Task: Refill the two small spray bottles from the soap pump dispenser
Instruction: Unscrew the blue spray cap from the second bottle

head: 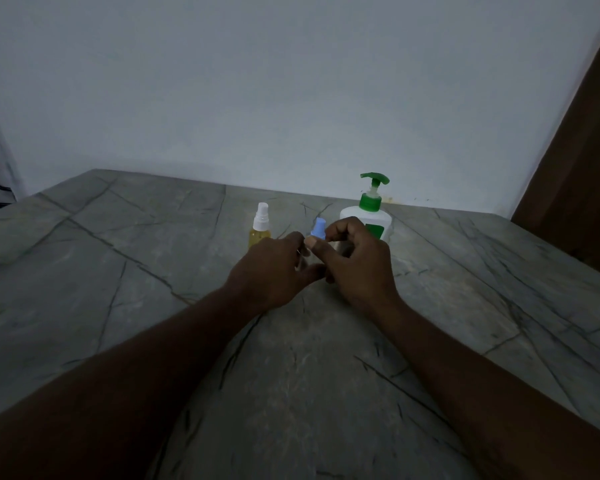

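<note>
I am holding the small spray bottle with the pale blue sprayer top upright between both hands, just in front of the white plastic soap pump dispenser with the green pump head, towards the back of the desk. My left hand is curling round the bottle's body, which my fingers are mostly hiding. My right hand is pinching the blue top between thumb and forefinger, the other fingers tucked in. I judge that I am unscrewing that top so the bottle can be filled.

The second small spray bottle, white-topped and holding yellow liquid, is standing just behind my left knuckles. I cannot tell whether it is touching them. Everything is sitting on the grey veined stone desk, against a plain pale wall.

Here is what is worrying me. If I am twisting hard with a loose grip below, the bottle could slip and tip. My left hand, working so near, could knock the yellow bottle over. Once freed, the top could drop and roll off the desk.
</note>
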The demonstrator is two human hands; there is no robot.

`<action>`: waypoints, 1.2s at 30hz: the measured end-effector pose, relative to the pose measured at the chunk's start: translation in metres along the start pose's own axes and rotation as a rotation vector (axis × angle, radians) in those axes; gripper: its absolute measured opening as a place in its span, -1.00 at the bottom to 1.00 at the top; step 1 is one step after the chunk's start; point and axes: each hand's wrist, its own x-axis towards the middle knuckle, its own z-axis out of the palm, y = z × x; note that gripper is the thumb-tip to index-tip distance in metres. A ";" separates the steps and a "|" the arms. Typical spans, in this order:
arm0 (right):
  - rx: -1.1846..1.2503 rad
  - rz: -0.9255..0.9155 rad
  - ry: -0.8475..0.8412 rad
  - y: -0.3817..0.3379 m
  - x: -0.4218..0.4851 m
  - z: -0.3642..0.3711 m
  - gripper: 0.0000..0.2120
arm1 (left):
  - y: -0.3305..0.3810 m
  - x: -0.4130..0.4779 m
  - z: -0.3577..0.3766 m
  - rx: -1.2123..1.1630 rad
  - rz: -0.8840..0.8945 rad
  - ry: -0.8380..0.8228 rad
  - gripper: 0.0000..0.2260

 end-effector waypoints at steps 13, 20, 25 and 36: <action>0.143 0.034 -0.130 0.003 0.001 -0.006 -0.78 | -0.003 0.001 0.002 -0.012 0.047 -0.062 -0.63; 0.042 0.023 -0.072 0.002 0.000 -0.005 -0.60 | 0.000 -0.001 0.001 -0.006 0.058 -0.054 -0.61; 0.077 0.006 -0.072 0.006 0.002 -0.012 -0.69 | -0.002 0.000 0.003 0.019 0.042 -0.054 -0.62; 0.005 -0.080 0.013 0.003 0.000 -0.005 -0.66 | -0.005 -0.001 0.002 -0.011 0.068 -0.064 -0.62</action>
